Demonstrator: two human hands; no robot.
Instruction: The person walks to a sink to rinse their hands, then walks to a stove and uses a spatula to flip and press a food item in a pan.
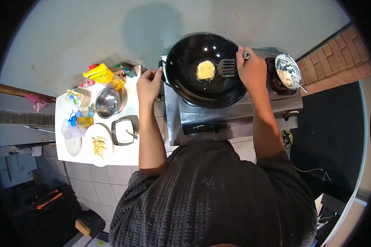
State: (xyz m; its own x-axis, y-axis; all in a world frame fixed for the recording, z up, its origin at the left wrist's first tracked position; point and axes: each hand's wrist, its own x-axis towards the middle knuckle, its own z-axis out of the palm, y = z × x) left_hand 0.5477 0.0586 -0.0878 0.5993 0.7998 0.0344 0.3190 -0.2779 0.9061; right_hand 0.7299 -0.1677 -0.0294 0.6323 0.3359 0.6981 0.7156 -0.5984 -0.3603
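Centrally, a yellow food piece [205, 70] lies in the black wok [208, 97]; my right hand [252, 69], fingers curled, grips the spatula [227, 68] just beside it; my left hand [149, 85] pinches the wok handle [161, 64]. Leftward, a plate [98, 163] of fries [98, 146] sits on the white table [130, 108].

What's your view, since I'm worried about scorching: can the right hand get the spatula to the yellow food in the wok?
Probably yes: the right hand holds the spatula just beside the yellow food, with nothing visible between spatula and food.
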